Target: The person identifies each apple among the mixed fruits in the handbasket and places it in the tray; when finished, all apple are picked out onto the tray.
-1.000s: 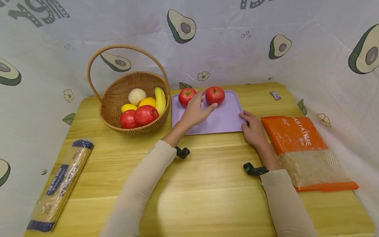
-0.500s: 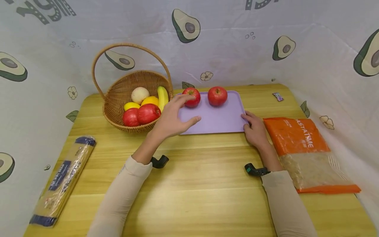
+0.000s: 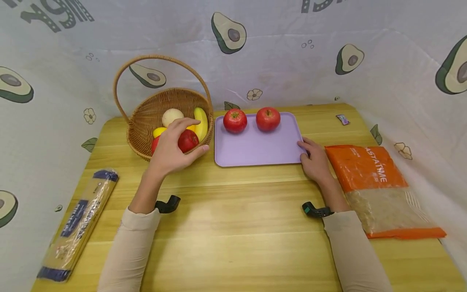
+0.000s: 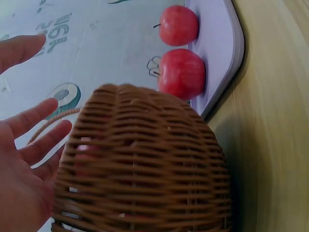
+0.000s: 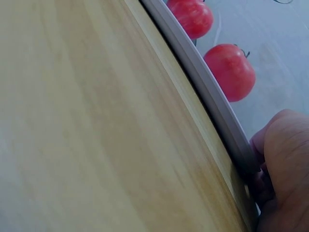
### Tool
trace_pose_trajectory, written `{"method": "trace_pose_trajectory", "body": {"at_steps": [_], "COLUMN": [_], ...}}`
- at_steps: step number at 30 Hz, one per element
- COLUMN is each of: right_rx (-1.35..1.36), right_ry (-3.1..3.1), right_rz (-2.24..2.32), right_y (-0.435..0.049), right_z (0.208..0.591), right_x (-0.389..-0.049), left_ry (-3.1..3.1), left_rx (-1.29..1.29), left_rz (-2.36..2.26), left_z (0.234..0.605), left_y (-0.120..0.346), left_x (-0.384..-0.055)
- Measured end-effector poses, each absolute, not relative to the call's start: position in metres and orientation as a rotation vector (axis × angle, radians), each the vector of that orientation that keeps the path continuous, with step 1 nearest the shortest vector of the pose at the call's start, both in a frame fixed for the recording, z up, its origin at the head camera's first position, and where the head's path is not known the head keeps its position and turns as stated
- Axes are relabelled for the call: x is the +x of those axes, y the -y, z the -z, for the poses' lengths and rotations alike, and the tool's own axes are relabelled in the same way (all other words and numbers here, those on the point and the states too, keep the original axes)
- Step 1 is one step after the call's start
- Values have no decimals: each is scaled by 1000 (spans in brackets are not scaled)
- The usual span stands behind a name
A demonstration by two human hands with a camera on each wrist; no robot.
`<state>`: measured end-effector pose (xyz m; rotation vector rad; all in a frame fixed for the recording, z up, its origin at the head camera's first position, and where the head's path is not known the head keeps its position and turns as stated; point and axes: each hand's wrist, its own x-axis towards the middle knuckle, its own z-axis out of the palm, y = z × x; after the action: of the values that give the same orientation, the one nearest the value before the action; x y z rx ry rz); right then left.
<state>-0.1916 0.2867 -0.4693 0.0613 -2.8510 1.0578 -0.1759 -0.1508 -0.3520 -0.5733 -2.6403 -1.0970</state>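
My left hand (image 3: 168, 153) hovers over the front of a wicker basket (image 3: 140, 125), thumb and fingers spread apart with nothing between them. Just beyond the fingers a red apple (image 3: 188, 140) lies in the basket, and a second red fruit (image 3: 155, 144) is mostly covered by the hand. The left wrist view has the woven basket side (image 4: 145, 159) close up beside the spread fingers (image 4: 41, 116). On a lilac tray (image 3: 259, 152) sit two red apples, one left (image 3: 235, 121) and one right (image 3: 268, 119). My right hand (image 3: 314, 161) pinches the tray's right edge.
Inside the basket are also a banana (image 3: 201, 123), a pale round fruit (image 3: 172, 117) and a yellow fruit (image 3: 159, 132). A noodle packet (image 3: 80, 223) lies at the left, an orange pasta bag (image 3: 379, 190) at the right. A small purple sachet (image 3: 342, 119) lies at the back right.
My left hand has moved left from above the tray's apples to over the basket, still holding nothing. The right hand stays at the tray edge, and both tray apples stay put.
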Motion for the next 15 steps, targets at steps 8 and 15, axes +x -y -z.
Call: {"method": "trace_pose_trajectory", "body": {"at_steps": [8, 15], "right_rx": [66, 67], "right_ry": [2844, 2838], "right_rz": [-1063, -1064], "right_y": [-287, -287], "right_z": [470, 471], "right_x": [-191, -191], "left_ry": [2707, 2753], "left_rx": [-492, -490], "left_rz": [1066, 1037], "left_z": [354, 354], "left_y": [170, 182], "left_x": [-175, -177]}}
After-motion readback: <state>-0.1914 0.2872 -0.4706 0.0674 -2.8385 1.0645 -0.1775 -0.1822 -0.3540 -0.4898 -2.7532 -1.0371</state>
